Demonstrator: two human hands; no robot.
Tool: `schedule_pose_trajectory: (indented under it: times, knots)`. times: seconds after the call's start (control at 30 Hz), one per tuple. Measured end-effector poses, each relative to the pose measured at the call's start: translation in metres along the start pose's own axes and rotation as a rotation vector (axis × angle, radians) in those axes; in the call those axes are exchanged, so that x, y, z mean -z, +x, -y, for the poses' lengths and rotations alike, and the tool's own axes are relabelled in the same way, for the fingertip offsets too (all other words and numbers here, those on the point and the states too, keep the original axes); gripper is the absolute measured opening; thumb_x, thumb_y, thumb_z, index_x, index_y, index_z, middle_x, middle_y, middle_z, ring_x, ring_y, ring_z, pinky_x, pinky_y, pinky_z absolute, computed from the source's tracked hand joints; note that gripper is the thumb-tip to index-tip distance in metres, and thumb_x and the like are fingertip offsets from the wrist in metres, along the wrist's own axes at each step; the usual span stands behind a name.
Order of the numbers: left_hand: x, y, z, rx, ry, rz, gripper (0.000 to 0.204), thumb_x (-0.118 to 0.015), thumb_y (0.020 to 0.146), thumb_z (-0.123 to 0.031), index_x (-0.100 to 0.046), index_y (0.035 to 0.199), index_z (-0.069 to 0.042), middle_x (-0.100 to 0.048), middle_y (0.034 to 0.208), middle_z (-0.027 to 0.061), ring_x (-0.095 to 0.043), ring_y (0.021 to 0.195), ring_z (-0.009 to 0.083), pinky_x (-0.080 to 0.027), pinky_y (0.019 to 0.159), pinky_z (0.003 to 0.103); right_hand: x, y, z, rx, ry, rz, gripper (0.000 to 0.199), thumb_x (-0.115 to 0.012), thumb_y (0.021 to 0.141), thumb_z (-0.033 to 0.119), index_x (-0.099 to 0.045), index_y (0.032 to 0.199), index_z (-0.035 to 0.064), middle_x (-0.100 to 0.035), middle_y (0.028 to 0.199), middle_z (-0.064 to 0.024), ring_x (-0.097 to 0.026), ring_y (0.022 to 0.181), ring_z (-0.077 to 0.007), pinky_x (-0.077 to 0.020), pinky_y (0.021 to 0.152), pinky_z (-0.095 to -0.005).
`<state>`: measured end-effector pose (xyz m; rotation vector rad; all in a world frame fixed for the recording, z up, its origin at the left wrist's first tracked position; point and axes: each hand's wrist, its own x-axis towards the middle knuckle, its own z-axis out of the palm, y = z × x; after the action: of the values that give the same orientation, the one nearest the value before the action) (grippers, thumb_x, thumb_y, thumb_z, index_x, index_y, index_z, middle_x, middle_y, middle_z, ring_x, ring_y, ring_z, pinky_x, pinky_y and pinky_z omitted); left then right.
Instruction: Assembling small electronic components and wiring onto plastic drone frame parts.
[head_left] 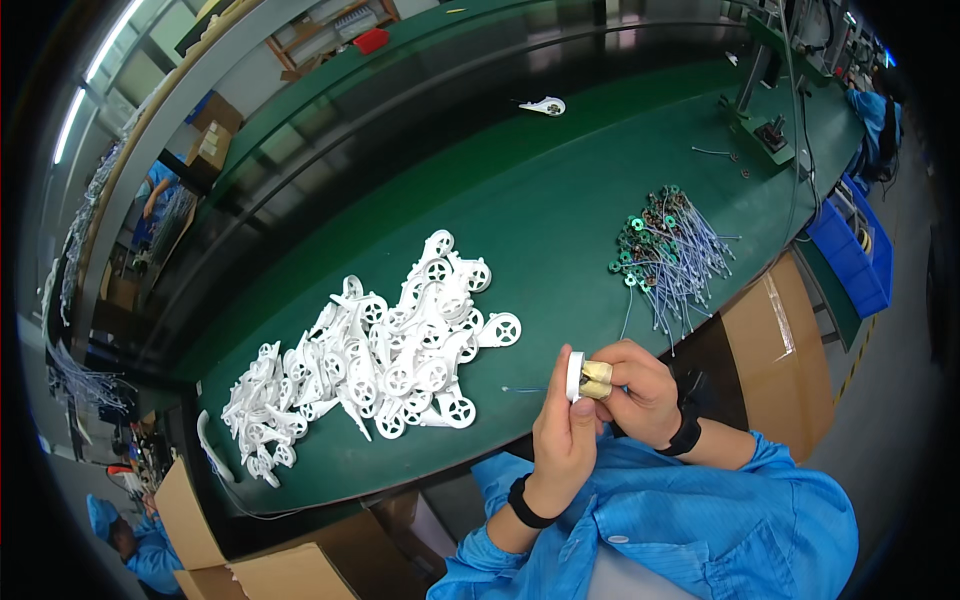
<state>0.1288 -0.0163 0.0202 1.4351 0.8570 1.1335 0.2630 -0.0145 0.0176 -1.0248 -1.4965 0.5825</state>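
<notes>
Close to my body, beyond the table's front edge, my left hand (565,440) grips a white round plastic housing (575,376) seen edge-on. My right hand (640,392) is closed against its open side, with pale yellow covers on the fingertips. Whatever those fingers pinch is hidden. A thin bluish wire (523,389) sticks out to the left behind my left hand. To the left lies a large heap of white plastic housings (397,380) with spoked round ends. Farther right is a pile of small green and copper-coloured round parts with wire leads (690,250).
The green tabletop (560,200) carries a single white housing (545,106) at the back. A bench press (765,130) stands at the far right. Beside the table are a cardboard box (780,340) and a blue bin (855,250). Other people in blue work at both sides.
</notes>
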Motion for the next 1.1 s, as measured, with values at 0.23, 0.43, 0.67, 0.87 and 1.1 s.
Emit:
schedule_pose_trajectory:
  times: [0.23, 0.43, 0.67, 0.87, 1.1]
  knots:
    - [-0.002, -0.005, 0.002, -0.015, 0.099, -0.054, 0.052, -0.035, 0.104, -0.032, -0.033, 0.14, 0.005, -0.054, 0.074, 0.0032, -0.047, 0.056, 0.0061, -0.039, 0.048, 0.021, 0.002, 0.01, -0.002, 0.161, -0.127, 0.039, 0.028, -0.061, 0.068, -0.014, -0.062, 0.09, 0.0022, -0.062, 0.092, -0.011, -0.058, 0.076, -0.0281, -0.0467, 0.067, -0.0347]
    - [-0.002, -0.005, 0.01, -0.041, 0.367, -0.07, 0.05, -0.035, 0.103, -0.032, -0.033, 0.137, 0.006, -0.056, 0.072, 0.0068, -0.053, 0.057, 0.0108, -0.042, 0.05, 0.026, 0.004, 0.018, -0.004, 0.131, -0.12, 0.124, 0.023, -0.059, 0.07, -0.013, -0.06, 0.087, 0.0023, -0.059, 0.087, -0.0102, -0.053, 0.077, -0.0296, -0.0442, 0.069, -0.0362]
    - [-0.001, -0.003, 0.011, -0.072, 0.435, -0.052, 0.048, -0.035, 0.103, -0.028, -0.032, 0.136, 0.008, -0.058, 0.073, 0.0099, -0.057, 0.059, 0.016, -0.046, 0.054, 0.03, 0.007, 0.019, -0.008, -0.111, 0.09, 0.23, 0.013, -0.054, 0.074, -0.008, -0.057, 0.083, 0.0019, -0.057, 0.085, -0.0091, -0.052, 0.081, -0.0268, -0.0427, 0.073, -0.0351]
    - [-0.001, -0.004, 0.016, -0.152, 0.466, -0.076, 0.048, -0.035, 0.103, -0.028, -0.031, 0.136, 0.008, -0.058, 0.076, 0.0106, -0.055, 0.059, 0.014, -0.045, 0.053, 0.028, 0.007, 0.018, -0.013, -0.105, 0.016, 0.209, 0.009, -0.059, 0.078, -0.002, -0.061, 0.086, 0.0026, -0.056, 0.087, -0.0078, -0.05, 0.083, -0.0251, -0.0414, 0.077, -0.0345]
    - [0.001, -0.005, 0.002, 0.078, 0.126, -0.011, 0.05, -0.033, 0.104, -0.031, -0.031, 0.135, 0.007, -0.054, 0.076, 0.006, -0.049, 0.059, 0.0089, -0.041, 0.052, 0.024, 0.009, 0.017, -0.009, -0.016, 0.001, 0.207, 0.012, -0.062, 0.077, -0.003, -0.062, 0.087, 0.0038, -0.056, 0.089, -0.0079, -0.05, 0.083, -0.026, -0.0416, 0.076, -0.0353]
